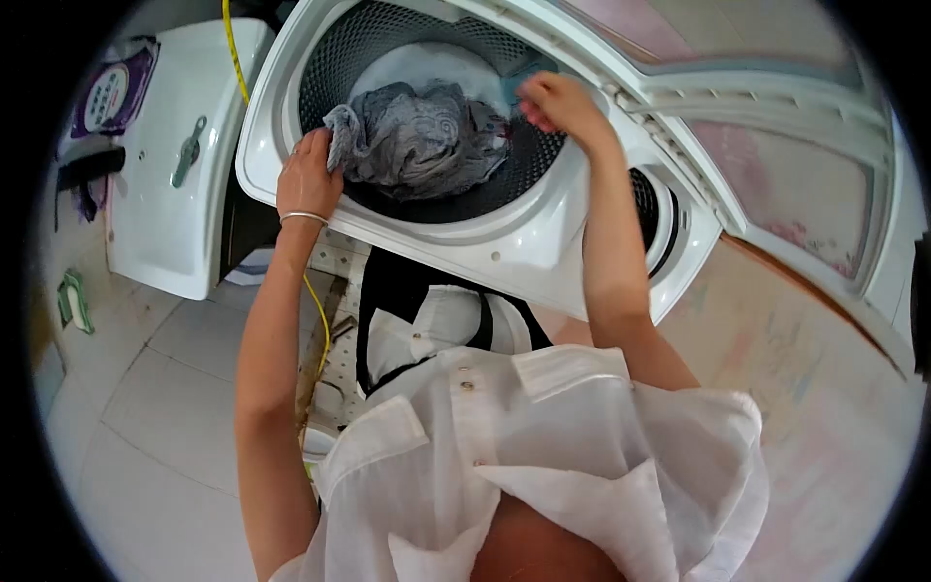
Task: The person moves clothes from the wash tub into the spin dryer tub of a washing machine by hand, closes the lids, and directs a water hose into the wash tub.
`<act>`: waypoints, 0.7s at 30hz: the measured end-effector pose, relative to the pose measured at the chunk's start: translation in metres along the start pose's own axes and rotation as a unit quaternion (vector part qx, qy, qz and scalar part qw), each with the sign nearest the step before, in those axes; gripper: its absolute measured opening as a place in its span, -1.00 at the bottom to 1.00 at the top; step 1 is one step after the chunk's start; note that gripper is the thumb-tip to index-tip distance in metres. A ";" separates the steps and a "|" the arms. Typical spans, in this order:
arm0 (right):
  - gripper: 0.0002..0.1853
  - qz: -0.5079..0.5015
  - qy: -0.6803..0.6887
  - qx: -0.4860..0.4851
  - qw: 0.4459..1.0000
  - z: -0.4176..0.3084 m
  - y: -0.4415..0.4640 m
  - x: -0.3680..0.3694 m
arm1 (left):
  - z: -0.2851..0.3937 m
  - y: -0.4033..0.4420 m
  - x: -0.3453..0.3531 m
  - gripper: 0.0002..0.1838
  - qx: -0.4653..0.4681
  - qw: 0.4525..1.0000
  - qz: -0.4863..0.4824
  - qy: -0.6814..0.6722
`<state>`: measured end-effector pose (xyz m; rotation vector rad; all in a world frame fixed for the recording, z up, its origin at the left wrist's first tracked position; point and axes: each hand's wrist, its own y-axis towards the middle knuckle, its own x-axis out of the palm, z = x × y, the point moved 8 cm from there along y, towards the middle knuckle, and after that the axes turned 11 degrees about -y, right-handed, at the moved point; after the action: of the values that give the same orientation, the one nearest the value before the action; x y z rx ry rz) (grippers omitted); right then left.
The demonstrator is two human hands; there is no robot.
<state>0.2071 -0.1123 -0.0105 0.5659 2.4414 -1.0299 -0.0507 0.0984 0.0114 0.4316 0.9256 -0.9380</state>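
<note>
A purple plastic package (109,97) at the far left carries a white oval label whose writing is too small to read. The white twin-tub washing machine (524,238) stands near a glossy white sink (155,218), above pale floor tiles (179,388). Rumpled grey patterned fabric (422,141) lies inside the machine's perforated dark drum, between the hands. The left hand (310,173) grasps the fabric's left edge at the rim; the right hand (561,105), fingers curled, is just right of the fabric, its hold unclear.
</note>
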 end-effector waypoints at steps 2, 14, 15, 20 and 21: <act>-0.80 0.008 -0.002 0.060 0.998 0.029 0.094 0.043 | 0.001 -0.001 -0.001 -0.53 0.024 1.000 0.008 -0.008; -0.50 0.018 -0.455 0.158 0.876 0.295 0.223 0.194 | -0.007 0.004 -0.008 -0.44 -0.018 0.999 0.024 -0.041; -0.55 -0.011 -0.384 0.185 0.905 0.324 0.238 0.203 | -0.008 0.005 -0.007 -0.38 -0.017 0.999 0.014 -0.044; -0.53 -0.005 -0.313 0.145 0.939 0.312 0.229 0.200 | -0.008 0.004 -0.010 -0.40 -0.006 0.997 0.048 -0.059; -0.55 -0.050 -0.387 0.107 0.914 0.286 0.230 0.193 | -0.008 0.005 -0.012 -0.40 0.000 0.997 0.054 -0.057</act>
<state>0.2318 -0.1380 -0.4236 0.0522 1.6772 -1.2683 -0.0532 0.1123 0.0164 0.4205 0.7908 -0.8547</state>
